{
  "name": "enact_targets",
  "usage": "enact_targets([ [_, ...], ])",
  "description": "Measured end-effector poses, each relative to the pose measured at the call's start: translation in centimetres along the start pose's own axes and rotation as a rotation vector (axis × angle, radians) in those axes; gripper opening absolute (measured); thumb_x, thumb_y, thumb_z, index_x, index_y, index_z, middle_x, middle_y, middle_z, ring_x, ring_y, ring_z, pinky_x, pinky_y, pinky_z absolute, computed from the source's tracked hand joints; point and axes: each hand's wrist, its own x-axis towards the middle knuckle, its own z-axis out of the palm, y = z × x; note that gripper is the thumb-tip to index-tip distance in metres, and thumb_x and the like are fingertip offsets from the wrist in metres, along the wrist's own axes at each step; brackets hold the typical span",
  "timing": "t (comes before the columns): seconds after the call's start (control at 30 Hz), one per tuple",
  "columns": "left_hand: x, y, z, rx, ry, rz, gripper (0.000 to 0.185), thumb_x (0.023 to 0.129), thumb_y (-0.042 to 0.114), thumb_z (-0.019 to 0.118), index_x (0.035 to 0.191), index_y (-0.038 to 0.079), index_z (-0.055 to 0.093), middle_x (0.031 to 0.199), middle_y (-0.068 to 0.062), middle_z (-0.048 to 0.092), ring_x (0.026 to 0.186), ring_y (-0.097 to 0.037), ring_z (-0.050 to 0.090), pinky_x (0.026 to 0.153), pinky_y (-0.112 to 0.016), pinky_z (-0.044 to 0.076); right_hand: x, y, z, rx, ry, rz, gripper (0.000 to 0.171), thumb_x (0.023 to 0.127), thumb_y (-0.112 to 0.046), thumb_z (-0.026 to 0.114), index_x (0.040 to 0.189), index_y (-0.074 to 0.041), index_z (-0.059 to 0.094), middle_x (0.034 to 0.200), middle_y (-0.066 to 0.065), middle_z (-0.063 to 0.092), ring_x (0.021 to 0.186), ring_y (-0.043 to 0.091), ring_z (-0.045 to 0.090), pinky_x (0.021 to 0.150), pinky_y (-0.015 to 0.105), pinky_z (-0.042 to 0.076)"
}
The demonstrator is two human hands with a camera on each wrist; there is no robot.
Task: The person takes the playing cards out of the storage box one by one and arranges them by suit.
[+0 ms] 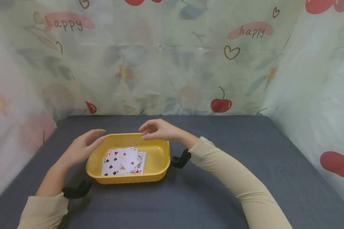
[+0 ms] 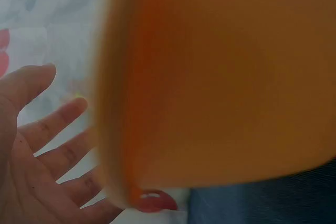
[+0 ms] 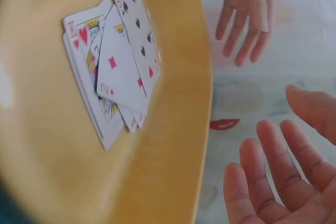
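Note:
A yellow plastic basin (image 1: 156,159) stands on the table, with several playing cards (image 1: 111,163) lying in an overlapping pile at its left side. Faces with spades, hearts and diamonds show in the right wrist view, where the two of diamonds (image 3: 118,64) lies near the top. My left hand (image 1: 81,148) is beside the basin's left rim, fingers spread and holding nothing. Over the far right part of the rim hovers my right hand (image 1: 160,129), its fingers relaxed and without anything in them. The basin's outer wall (image 2: 226,87) fills most of the left wrist view.
A dark grey cloth covers the table (image 1: 218,203). Behind it and at both sides hang pale curtains (image 1: 160,70) printed with cherries, flowers and hearts. Black wrist straps (image 1: 181,159) sit below both hands, near the basin's sides.

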Motion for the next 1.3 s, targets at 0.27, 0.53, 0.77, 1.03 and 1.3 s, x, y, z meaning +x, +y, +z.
enact_targets([
  [0.27,-0.1,-2.6,1.3,-0.092,0.019,-0.06,0.062,0.097,0.047,0.041,0.14,0.003,0.036,0.142,-0.026,0.039,0.129,-0.046,0.038,0.1,-0.059,0.035,2.8,-0.1,2.0,0.112,-0.035,0.102,0.041,0.086,-0.018,0.067,0.125,-0.006,0.057,0.116,0.011,0.063,0.102,0.015,0.06,0.095,0.039,0.047],
  [0.53,0.0,-3.6,2.5,-0.094,0.028,-0.078,0.058,0.098,0.042,0.041,0.142,0.004,0.034,0.144,-0.029,0.033,0.126,-0.05,0.04,0.097,-0.059,0.038,4.6,0.2,3.9,0.069,-0.076,0.213,0.042,0.085,-0.019,0.068,0.124,-0.008,0.058,0.116,0.007,0.065,0.103,0.013,0.061,0.088,0.031,0.05],
  [0.77,0.2,-4.0,2.8,-0.106,0.015,-0.106,0.062,0.097,0.046,0.04,0.144,0.005,0.03,0.147,-0.027,0.029,0.127,-0.049,0.037,0.098,-0.06,0.035,5.5,0.6,5.0,0.032,-0.094,0.279,0.043,0.082,-0.018,0.071,0.122,-0.007,0.059,0.112,0.007,0.066,0.091,0.012,0.061,0.085,0.031,0.05],
  [1.03,0.3,-4.3,2.9,-0.141,0.012,-0.131,0.063,0.097,0.048,0.038,0.145,0.007,0.03,0.149,-0.026,0.026,0.129,-0.049,0.034,0.1,-0.061,0.033,5.7,1.0,6.0,-0.026,-0.073,0.356,0.038,0.08,-0.014,0.073,0.114,-0.006,0.061,0.076,0.0,0.056,0.06,0.011,0.048,0.058,0.022,0.042],
  [1.3,0.3,-4.4,2.9,-0.145,0.013,-0.12,0.061,0.098,0.046,0.038,0.144,0.006,0.03,0.149,-0.027,0.025,0.129,-0.051,0.032,0.101,-0.063,0.03,5.7,1.1,7.1,-0.145,0.0,0.38,0.034,0.074,-0.013,0.078,0.103,-0.006,0.061,0.079,0.001,0.051,0.062,0.013,0.048,0.056,0.023,0.043],
])
